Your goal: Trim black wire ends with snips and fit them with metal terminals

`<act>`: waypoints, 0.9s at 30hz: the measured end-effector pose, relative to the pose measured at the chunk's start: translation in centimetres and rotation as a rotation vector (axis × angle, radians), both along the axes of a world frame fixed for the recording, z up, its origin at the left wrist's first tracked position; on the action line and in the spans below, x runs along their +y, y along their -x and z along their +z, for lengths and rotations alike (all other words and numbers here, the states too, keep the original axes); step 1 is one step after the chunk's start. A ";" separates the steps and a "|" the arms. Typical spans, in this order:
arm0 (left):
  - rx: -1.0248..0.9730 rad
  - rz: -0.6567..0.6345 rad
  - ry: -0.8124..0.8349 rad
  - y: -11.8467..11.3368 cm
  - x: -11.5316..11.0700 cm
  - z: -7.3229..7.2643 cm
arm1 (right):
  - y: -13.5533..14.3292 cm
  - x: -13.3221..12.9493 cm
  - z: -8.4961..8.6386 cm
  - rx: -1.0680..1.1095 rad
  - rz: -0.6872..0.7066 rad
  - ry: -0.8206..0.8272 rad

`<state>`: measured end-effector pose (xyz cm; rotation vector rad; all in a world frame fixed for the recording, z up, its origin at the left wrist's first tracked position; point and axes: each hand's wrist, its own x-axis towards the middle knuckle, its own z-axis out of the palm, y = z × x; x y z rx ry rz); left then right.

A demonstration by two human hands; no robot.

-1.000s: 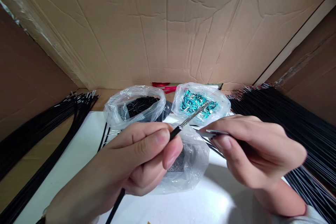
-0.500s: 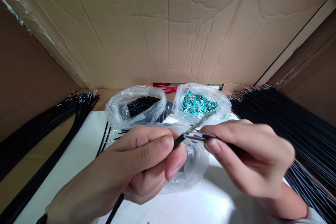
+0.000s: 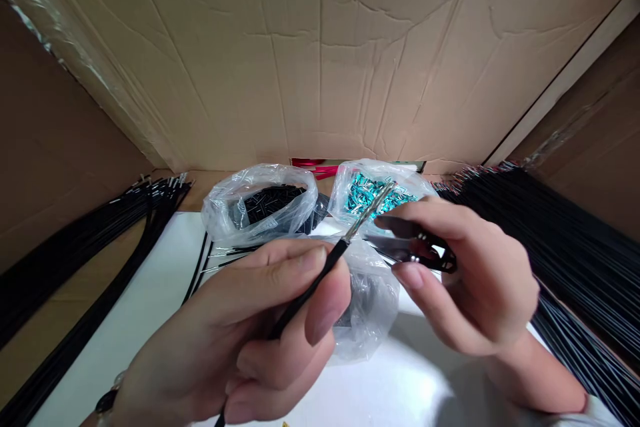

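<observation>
Between thumb and fingers, my left hand (image 3: 260,327) holds a black cable (image 3: 311,288) that slants up to the right. Its stripped end (image 3: 371,211) shows twisted silvery strands. Just right of that end, my right hand (image 3: 470,273) holds a small dark cutting tool (image 3: 420,245) with its two blades spread apart, not touching the strands. Behind the hands stand a clear bag of short black tubes (image 3: 273,203) and a clear bag of teal and silver pieces (image 3: 357,192).
Bundles of black cables lie at the left (image 3: 100,233) and right (image 3: 565,240). Another clear bag (image 3: 373,307) sits on the white surface (image 3: 370,393) below the hands. A cardboard wall (image 3: 300,67) rises behind, and cardboard sides flank both ends.
The tool has come off the cable, moved slightly right, and its blades have opened. The cable's bare end now points more steeply upward, and its strands show clearly.
</observation>
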<state>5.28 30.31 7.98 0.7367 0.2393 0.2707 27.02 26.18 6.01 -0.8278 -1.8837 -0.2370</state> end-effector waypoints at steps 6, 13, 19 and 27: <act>0.043 0.020 -0.001 0.0 0.1 0.1 | -0.3 -0.2 -0.2 -0.115 -0.049 -0.084; -0.014 0.005 -0.046 0.2 0.3 -0.4 | -0.1 -0.2 -0.7 -0.114 -0.121 -0.181; 0.038 -0.010 -0.048 -0.2 0.2 0.4 | -0.3 -0.3 -0.5 -0.116 -0.108 -0.152; 0.000 0.002 -0.105 -0.1 0.3 0.2 | -0.4 -0.6 -0.4 -0.125 -0.110 -0.164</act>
